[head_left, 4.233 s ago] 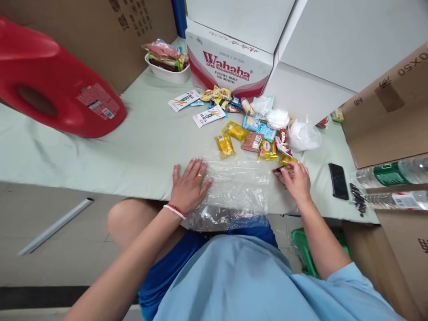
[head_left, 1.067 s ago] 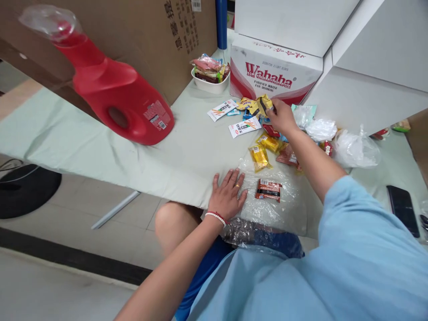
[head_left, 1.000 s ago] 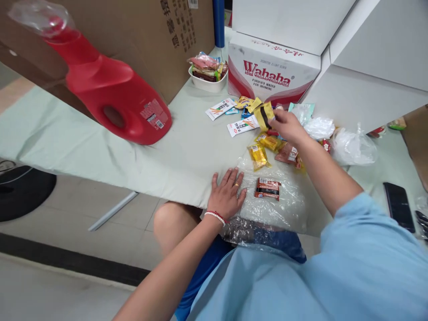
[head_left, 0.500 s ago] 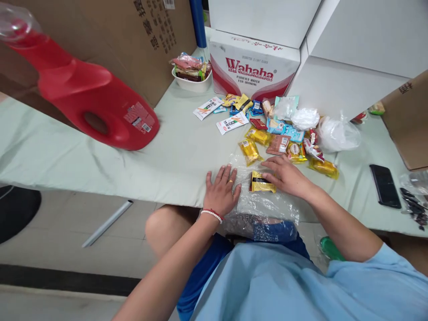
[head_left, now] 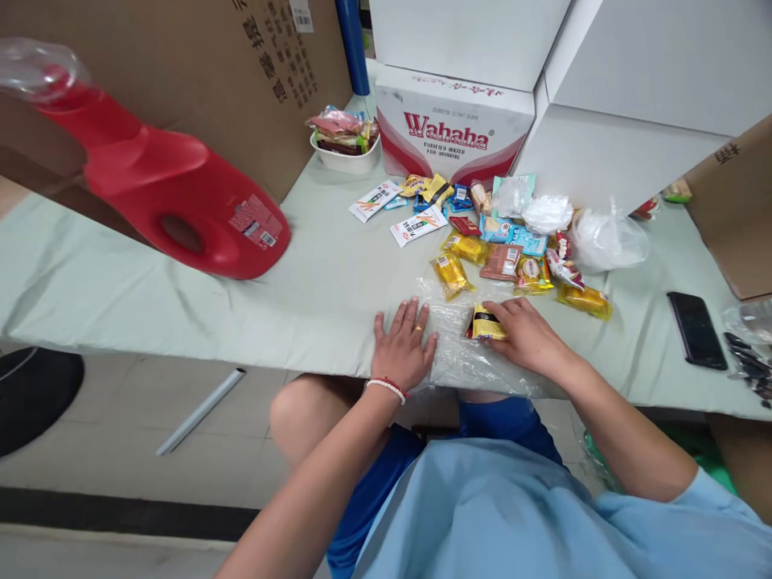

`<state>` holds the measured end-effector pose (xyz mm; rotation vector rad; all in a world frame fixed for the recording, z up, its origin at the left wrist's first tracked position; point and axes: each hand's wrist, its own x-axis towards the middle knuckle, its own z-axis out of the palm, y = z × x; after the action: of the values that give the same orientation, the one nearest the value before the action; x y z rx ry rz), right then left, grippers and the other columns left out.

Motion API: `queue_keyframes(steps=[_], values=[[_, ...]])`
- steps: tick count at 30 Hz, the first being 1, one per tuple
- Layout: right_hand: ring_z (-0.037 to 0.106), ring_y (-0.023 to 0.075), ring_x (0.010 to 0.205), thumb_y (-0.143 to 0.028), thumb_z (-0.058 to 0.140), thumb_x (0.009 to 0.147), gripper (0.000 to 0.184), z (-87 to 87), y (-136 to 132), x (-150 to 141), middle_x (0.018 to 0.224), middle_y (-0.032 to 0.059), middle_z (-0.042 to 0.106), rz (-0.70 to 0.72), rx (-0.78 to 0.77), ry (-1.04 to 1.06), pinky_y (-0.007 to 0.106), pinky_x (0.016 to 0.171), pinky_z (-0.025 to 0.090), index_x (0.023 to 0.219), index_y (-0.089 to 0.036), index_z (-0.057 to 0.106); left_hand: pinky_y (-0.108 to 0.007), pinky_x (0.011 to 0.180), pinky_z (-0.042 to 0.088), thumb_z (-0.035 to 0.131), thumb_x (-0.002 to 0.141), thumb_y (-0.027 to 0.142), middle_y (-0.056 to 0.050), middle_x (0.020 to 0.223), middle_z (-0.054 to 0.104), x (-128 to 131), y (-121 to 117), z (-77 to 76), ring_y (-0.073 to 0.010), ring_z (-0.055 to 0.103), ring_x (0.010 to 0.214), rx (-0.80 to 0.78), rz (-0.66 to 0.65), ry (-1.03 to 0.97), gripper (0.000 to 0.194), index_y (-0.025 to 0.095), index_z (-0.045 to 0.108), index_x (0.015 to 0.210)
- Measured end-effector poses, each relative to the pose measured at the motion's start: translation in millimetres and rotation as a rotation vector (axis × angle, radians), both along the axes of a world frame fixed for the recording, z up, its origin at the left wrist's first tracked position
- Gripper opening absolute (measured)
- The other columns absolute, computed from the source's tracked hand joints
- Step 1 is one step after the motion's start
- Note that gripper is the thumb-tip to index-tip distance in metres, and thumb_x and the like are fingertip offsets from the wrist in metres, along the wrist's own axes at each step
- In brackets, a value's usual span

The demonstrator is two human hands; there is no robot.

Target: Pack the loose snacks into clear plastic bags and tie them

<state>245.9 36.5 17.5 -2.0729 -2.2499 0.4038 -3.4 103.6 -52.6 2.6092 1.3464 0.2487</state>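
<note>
My left hand (head_left: 403, 344) lies flat with fingers spread, pressing the left edge of a clear plastic bag (head_left: 458, 366) onto the table. In my right hand (head_left: 531, 338) is a yellow and black snack packet (head_left: 487, 323), gripped at its right end between thumb and fingers, over the bag. Just beyond the bag lie a yellow wrapped snack (head_left: 452, 275), a brown packet (head_left: 501, 261) and several other small snack packets in a loose pile.
A red jug (head_left: 199, 205) stands at the left. Behind the pile are a Wahaba water carton (head_left: 452, 129) and a white bowl (head_left: 350, 161) of packets. White plastic bags (head_left: 609, 239) and a black phone (head_left: 696, 330) lie to the right. The table's front edge is near my lap.
My right hand has closed on the yellow and black packet and shifted it slightly right. The bag's near end, earlier hanging over my lap, now lies on the table. My left hand stays flat.
</note>
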Motion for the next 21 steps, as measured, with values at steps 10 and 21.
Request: queue_keyframes(steps=[10, 21], values=[[0.052, 0.0367, 0.123, -0.031, 0.076, 0.087, 0.066, -10.5, -10, -44, 0.126, 0.0159, 0.065, 0.05, 0.004, 0.083, 0.051, 0.103, 0.046, 0.148, -0.022, 0.053, -0.068, 0.126, 0.013, 0.035, 0.105, 0.045, -0.013, 0.168, 0.034, 0, 0, 0.2, -0.0295, 0.034, 0.156, 0.021, -0.007, -0.03, 0.059, 0.023, 0.039, 0.16], [0.064, 0.0321, 0.114, -0.029, 0.058, 0.097, 0.039, -34.1, 15, 26, 0.13, 0.0196, 0.062, -0.354, 0.124, 0.08, 0.042, 0.093, 0.052, 0.132, -0.014, 0.064, -0.072, 0.123, 0.017, 0.034, 0.106, 0.044, -0.014, 0.168, 0.034, 0, 0, 0.9, -0.0299, 0.033, 0.156, 0.016, -0.005, 0.007, 0.059, 0.021, 0.039, 0.16]])
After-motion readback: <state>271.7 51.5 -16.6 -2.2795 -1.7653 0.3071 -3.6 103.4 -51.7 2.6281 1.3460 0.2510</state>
